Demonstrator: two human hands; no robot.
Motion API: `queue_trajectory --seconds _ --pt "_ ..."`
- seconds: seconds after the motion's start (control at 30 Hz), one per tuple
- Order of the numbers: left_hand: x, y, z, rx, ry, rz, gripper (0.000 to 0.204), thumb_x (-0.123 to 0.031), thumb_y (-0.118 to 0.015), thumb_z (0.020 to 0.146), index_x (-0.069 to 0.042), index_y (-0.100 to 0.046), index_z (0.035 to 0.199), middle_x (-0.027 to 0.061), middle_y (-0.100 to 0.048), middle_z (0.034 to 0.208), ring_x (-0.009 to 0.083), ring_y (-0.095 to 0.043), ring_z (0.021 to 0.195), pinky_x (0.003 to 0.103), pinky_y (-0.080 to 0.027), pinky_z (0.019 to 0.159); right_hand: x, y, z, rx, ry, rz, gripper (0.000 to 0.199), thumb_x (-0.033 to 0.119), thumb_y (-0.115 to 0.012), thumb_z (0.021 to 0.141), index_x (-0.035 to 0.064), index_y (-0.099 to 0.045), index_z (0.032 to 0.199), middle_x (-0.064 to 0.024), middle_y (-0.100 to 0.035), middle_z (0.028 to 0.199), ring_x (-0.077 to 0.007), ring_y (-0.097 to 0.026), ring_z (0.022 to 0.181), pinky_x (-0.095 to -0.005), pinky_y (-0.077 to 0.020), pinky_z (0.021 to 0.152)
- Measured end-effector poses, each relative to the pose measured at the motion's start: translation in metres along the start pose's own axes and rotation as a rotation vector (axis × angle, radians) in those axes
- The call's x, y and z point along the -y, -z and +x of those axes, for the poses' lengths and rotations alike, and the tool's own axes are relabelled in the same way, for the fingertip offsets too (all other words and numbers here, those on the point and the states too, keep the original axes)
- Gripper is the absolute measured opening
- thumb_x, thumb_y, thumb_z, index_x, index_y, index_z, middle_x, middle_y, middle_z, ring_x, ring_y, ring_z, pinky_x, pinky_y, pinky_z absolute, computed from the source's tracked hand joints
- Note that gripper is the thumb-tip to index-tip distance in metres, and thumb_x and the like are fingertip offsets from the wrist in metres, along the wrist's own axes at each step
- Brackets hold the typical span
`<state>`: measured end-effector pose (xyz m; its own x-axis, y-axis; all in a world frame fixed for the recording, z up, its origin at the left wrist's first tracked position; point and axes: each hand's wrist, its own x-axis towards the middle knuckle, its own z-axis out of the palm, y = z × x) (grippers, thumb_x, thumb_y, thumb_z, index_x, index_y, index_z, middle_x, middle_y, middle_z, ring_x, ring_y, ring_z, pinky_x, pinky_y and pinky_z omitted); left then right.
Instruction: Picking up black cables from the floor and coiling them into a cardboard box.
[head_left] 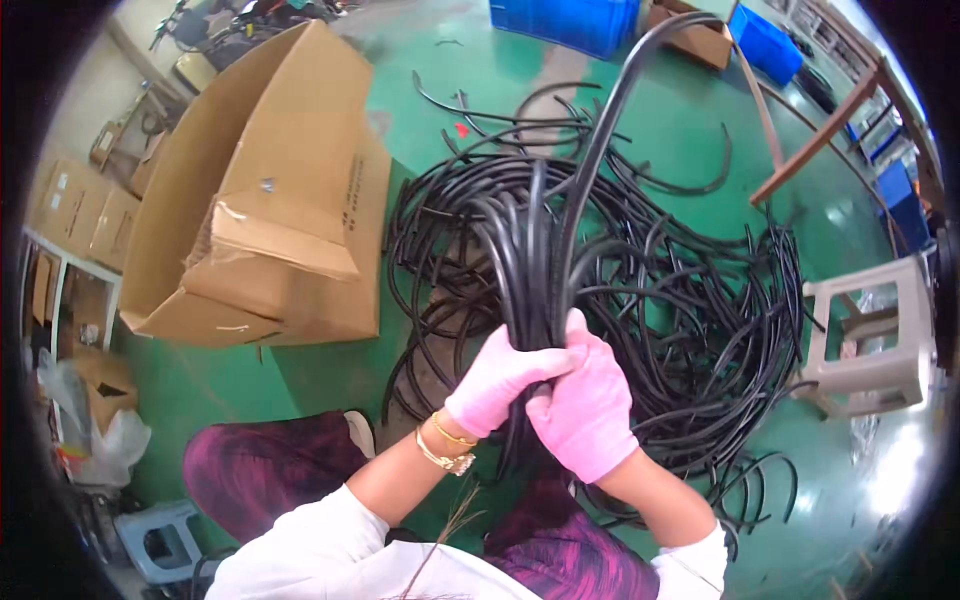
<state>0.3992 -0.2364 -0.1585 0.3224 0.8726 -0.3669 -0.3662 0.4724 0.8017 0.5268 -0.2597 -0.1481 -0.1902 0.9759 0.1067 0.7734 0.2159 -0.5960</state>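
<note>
Both my hands wear pink gloves and grip one bundle of black rubber tubes (525, 270) held upright in front of me. My left hand (497, 378) wraps the bundle from the left, with gold bracelets on its wrist. My right hand (585, 400) clasps it from the right, thumb up along the tubes. One long tube (620, 100) arcs up and away to the far right. Below the hands the bundle's ends hang between my knees. A large tangled pile of black tubes (690, 300) lies on the green floor beyond.
A big open cardboard box (280, 200) lies on its side to the left. A beige plastic stool (865, 335) stands at right, a grey stool (160, 540) at lower left. Blue crates (570, 20) and a wooden frame (820, 140) sit at the back.
</note>
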Motion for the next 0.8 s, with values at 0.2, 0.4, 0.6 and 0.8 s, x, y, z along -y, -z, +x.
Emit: queue_trajectory --seconds 0.2,0.4,0.6,0.8 --pt "-0.019 -0.006 -0.002 0.074 -0.049 -0.034 0.028 -0.015 -0.073 0.082 0.000 -0.061 0.102 0.0046 -0.064 0.089 0.0137 -0.062 0.083 0.030 -0.051 0.075 -0.004 0.012 -0.018 -0.056 0.026 0.008 0.069 0.013 -0.059 0.085 -0.0095 -0.028 0.143 -0.0260 -0.056 0.101 -0.0429 -0.059 0.088 -0.0477 -0.0496 0.075" --pt "-0.018 -0.008 -0.005 0.104 -0.097 0.053 0.020 -0.013 -0.074 0.080 -0.001 -0.062 0.091 0.0049 -0.065 0.085 0.0157 -0.065 0.081 0.030 -0.052 0.076 0.011 0.010 -0.027 -0.045 0.047 0.079 0.072 0.016 -0.065 0.082 -0.0078 -0.031 0.140 -0.0274 -0.051 0.113 -0.0456 -0.055 0.101 -0.0455 -0.0485 0.085" --pt "-0.073 -0.035 0.028 0.358 -0.148 0.138 0.051 -0.008 -0.080 0.070 -0.001 -0.058 0.116 -0.0015 -0.059 0.099 0.0092 -0.054 0.090 0.027 -0.048 0.083 0.001 0.055 -0.027 -0.124 0.060 0.309 0.071 0.012 -0.065 0.077 -0.0065 -0.038 0.140 -0.0193 -0.053 0.121 -0.0310 -0.054 0.110 -0.0379 -0.0420 0.098" --pt "-0.237 -0.038 -0.021 0.449 -0.304 0.364 0.019 -0.008 -0.078 0.065 0.000 -0.066 0.077 0.0095 -0.067 0.070 0.0177 -0.064 0.059 0.030 -0.052 0.056 0.033 0.085 0.004 -0.367 0.355 0.498 0.050 0.028 -0.056 0.095 -0.0031 -0.048 0.133 -0.0108 -0.051 0.127 -0.0181 -0.055 0.105 -0.0321 -0.0426 0.098"
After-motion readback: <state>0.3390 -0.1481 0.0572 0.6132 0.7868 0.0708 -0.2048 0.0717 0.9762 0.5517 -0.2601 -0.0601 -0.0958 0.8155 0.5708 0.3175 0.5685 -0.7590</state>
